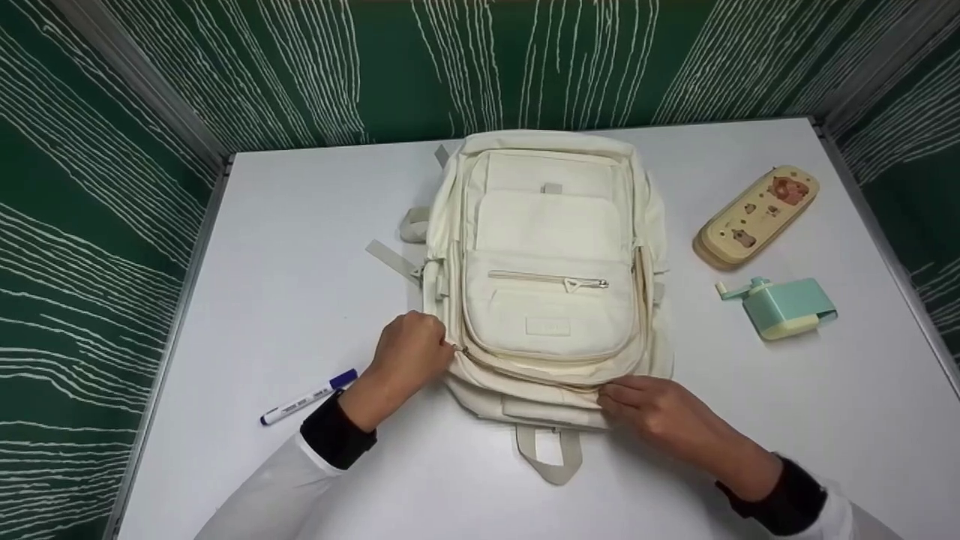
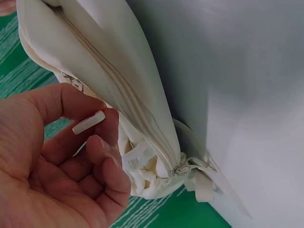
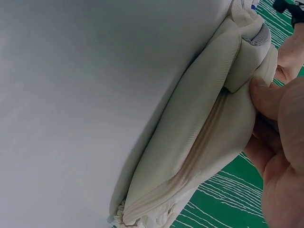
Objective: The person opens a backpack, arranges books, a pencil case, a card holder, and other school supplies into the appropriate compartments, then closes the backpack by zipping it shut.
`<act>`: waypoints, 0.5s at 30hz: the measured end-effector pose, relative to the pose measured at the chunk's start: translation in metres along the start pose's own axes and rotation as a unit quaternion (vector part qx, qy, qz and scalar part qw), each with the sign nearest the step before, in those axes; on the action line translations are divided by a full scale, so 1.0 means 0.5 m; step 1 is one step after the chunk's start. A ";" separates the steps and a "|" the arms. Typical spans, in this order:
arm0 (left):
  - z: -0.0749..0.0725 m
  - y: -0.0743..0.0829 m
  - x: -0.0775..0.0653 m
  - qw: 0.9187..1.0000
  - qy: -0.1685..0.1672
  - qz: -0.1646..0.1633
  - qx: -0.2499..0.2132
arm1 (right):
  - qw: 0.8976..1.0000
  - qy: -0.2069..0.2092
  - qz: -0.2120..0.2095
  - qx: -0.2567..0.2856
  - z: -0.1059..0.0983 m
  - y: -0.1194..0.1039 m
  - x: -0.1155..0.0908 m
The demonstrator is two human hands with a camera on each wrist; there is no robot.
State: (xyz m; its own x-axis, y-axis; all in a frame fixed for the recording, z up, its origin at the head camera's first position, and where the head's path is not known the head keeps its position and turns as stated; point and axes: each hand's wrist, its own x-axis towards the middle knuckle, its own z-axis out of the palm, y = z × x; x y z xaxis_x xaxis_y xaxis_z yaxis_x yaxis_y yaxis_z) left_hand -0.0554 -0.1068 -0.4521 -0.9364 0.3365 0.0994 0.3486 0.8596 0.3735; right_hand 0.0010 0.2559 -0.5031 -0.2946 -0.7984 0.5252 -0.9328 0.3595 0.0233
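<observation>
An oblong beige case (image 1: pixel 757 216) (two-thirty), boxy mint sharpener (image 1: pixel 787 306) (three o'clock) and slim white marker (image 1: pixel 304 400) (eight) flank the partly unzipped cream fabric backpack (image 1: pixel 551 232), centrally placed; left hand (image 1: pixel 405 356) pinches a pale tab (image 2: pixel 89 122), right hand (image 1: pixel 660 412) its five-o'clock edge.

A cream backpack (image 1: pixel 551 225) lies front side up on a white table (image 1: pixel 285 262).

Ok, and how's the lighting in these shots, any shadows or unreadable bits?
Head view: bright, but the label on the bag is too faint to read; left wrist view: the table is shadowed beside the bag, brighter at lower right; right wrist view: a soft shadow runs along the bag's edge.
</observation>
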 end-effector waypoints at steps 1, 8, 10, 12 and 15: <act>0.001 0.000 0.001 1.000 -0.002 -0.001 -0.001 | 1.000 0.000 0.001 0.002 0.000 0.001 -0.001; -0.001 0.001 0.003 1.000 0.019 0.016 -0.012 | 1.000 0.003 0.007 0.013 0.003 0.003 -0.006; -0.002 0.001 0.001 0.999 0.022 0.022 -0.030 | 1.000 0.004 0.018 0.019 0.004 0.000 -0.006; -0.003 0.003 -0.001 0.998 0.018 0.027 -0.058 | 0.999 0.001 0.035 0.023 0.004 -0.006 -0.002; -0.003 0.006 -0.003 0.996 0.001 0.032 -0.089 | 0.997 -0.010 0.069 0.019 0.003 -0.022 0.013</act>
State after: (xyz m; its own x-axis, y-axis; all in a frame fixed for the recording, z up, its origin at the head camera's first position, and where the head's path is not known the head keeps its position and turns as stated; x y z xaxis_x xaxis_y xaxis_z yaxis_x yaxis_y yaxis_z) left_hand -0.0532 -0.1052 -0.4499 -0.9125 0.3880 0.1294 0.3953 0.7551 0.5231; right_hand 0.0089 0.2459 -0.5010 -0.4246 -0.7522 0.5038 -0.8900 0.4489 -0.0799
